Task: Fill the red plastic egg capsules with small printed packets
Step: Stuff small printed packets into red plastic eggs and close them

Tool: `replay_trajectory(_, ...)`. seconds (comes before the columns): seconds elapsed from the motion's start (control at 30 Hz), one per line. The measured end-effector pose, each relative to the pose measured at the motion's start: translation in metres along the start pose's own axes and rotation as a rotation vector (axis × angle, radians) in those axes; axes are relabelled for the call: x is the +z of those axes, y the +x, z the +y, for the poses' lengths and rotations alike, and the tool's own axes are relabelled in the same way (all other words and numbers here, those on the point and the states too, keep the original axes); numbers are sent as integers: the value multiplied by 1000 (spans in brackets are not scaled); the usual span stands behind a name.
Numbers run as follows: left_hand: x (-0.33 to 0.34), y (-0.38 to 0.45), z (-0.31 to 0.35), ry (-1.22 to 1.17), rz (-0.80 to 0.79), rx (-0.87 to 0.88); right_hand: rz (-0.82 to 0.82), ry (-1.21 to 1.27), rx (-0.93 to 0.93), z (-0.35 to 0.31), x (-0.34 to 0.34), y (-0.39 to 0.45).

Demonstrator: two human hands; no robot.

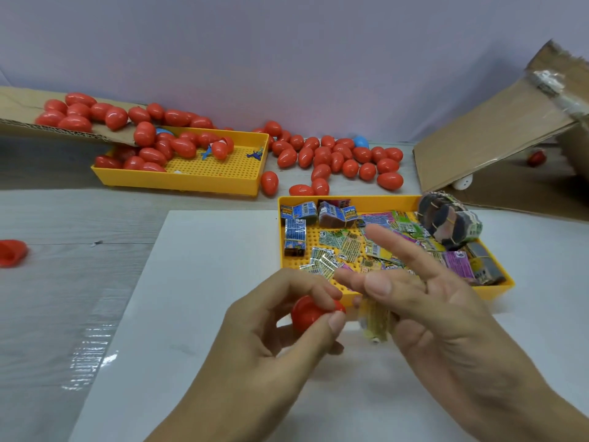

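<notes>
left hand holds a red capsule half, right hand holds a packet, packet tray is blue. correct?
One thing is wrong: the packet tray is yellow, not blue, as the head view shows. The rest stands: the left hand holds a red capsule half and the right hand holds a packet.

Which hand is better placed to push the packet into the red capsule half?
Right. The right hand already pinches the packet beside the red capsule half, which the left hand grips.

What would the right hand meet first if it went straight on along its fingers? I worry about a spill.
Probably the loose printed packets in the near yellow plastic tray, though its height above them is unclear.
</notes>
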State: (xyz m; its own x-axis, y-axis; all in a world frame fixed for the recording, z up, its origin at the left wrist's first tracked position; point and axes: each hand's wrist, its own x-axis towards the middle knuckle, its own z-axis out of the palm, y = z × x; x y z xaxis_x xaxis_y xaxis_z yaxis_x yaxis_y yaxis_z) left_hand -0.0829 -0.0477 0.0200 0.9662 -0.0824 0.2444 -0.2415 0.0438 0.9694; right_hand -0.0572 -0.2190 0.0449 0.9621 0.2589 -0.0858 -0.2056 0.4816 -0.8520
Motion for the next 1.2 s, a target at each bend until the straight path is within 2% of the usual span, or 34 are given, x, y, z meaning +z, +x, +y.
replay_trajectory(0.33, 0, 1, 1, 3, -113, -73, 24, 22, 101, 14, 2, -2)
replay_trajectory(0.43, 4, 0, -1, 44, -84, -49, 16, 9, 100, 15, 3, -2)
replay_trajectory(0.57, 6, -1, -5, -45, -45, -29, 31, 28, 93, 10, -1, 0)
replay_trajectory(0.87, -4, 5, -1, -176, 54, -26, 83, -434, -210, 9, 2, -3)
replay_trajectory(1.0, -4, 3, 0, -55, 89, 53, 25, -529, -246, 10, 6, -6)
replay_trajectory(1.1, -1, 1, 1, 198, 153, 180, 45, -604, -221, 12, 6, -8)
replay_trajectory(1.2, 2, 0, 1, 350, 180, 296, 86, -648, -222, 14, 5, -7)
